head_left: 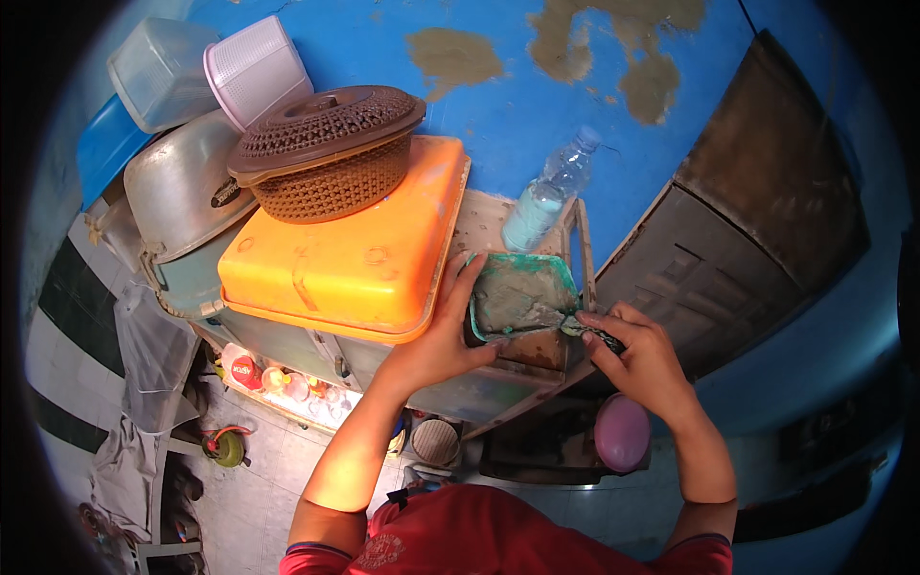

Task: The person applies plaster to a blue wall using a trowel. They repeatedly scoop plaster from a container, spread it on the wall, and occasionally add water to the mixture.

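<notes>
A green rectangular tub point(578, 287) full of wet grey paste point(513, 292), like cement or filler, sits on the cabinet top. My left hand point(443, 321) is closed around the tub's left side, thumb at the near edge and fingers at the far one. My right hand point(640, 356) pinches the handle of a small putty knife point(596, 337), smeared with grey. Its blade end lies in the paste at the tub's near right corner; the blade's shape is hidden by paste. Behind the tub stands a clear plastic bottle point(537, 216), partly filled with pale liquid.
Left of the tub, an orange plastic box point(345, 264) carries a brown woven-look lidded basket point(326, 177). Metal pots point(187, 182) and plastic tubs stack at far left. The blue wall point(369, 48) has grey patches. A dark door point(709, 240) stands right; a pink balloon-like object point(622, 433) is below.
</notes>
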{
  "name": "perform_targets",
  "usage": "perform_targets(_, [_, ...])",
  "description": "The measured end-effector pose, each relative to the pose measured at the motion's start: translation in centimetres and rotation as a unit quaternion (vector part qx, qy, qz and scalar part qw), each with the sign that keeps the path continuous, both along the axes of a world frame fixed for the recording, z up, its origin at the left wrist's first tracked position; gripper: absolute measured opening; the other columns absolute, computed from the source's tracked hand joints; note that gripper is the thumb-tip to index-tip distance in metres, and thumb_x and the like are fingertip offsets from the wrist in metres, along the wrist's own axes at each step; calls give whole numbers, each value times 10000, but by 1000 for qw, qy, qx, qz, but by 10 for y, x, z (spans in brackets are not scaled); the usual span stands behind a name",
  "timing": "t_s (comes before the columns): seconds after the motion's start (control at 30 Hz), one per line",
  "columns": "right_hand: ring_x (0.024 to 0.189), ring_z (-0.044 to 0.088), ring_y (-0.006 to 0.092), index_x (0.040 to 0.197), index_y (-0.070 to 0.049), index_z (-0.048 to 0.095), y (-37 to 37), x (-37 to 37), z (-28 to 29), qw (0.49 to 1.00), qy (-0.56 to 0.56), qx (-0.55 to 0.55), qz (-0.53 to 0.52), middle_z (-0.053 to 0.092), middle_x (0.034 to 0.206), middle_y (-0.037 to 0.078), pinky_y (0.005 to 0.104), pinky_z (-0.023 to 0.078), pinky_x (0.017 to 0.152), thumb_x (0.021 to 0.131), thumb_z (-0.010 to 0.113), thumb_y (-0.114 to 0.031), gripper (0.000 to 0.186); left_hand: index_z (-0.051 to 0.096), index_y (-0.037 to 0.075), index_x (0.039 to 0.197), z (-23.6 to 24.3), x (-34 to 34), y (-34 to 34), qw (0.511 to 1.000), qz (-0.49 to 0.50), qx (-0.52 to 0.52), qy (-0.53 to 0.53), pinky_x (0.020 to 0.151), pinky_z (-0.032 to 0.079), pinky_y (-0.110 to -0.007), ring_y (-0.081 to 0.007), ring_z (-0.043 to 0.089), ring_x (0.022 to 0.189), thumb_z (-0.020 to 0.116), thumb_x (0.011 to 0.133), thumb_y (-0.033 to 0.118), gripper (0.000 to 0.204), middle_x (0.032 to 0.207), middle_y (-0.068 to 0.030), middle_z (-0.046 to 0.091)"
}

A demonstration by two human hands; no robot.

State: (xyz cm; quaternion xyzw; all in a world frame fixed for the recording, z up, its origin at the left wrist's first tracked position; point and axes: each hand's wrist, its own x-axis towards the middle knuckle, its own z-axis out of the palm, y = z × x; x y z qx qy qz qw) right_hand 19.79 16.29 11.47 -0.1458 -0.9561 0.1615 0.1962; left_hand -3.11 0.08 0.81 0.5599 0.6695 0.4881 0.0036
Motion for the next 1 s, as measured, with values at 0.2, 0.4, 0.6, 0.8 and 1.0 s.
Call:
perform_targets(0.2, [632,608,299,1184,-70,774,-6,-13,-14,997,48,52,3,588,843,114,428,501,629,953,718,-168,258,274,69,1642,4,-1,1,1000,-13,2,-8,1259,291,-433,-394,320,1534,914,736,160,1112,1634,-230,310])
perform_targets(0.4, [796,637,286,1192,-66,769,-4,-12,-3,998,13,66,19,594,881,98,422,524,696,930,734,-147,276,277,64,1641,1,-1,0,1000,-5,8,-2,1256,295,-433,-397,331,1526,917,734,158,1114,1625,-235,323])
perform_targets(0.6, [935,624,295,1229,-81,756,27,-28,8,982,4,123,146,612,969,101,408,525,796,921,736,-118,311,276,65,1642,0,0,2,1000,2,3,5,1256,296,-433,-401,335,1522,918,736,167,1115,1620,-240,326])
perform_targets(0.8, [952,617,294,1262,-63,738,47,-22,16,985,-28,58,158,615,973,110,399,514,848,954,715,-129,315,275,67,1641,1,0,1,1000,6,-1,8,1257,295,-432,-397,338,1521,918,737,174,1114,1621,-235,325])
perform_targets(1.0, [991,612,276,1249,-77,757,73,-13,51,983,-118,97,107,654,990,106,409,458,927,978,701,-175,294,261,66,1647,4,1,1,1000,-1,-6,4,1259,302,-429,-384,324,1536,913,736,154,1123,1636,-216,308])
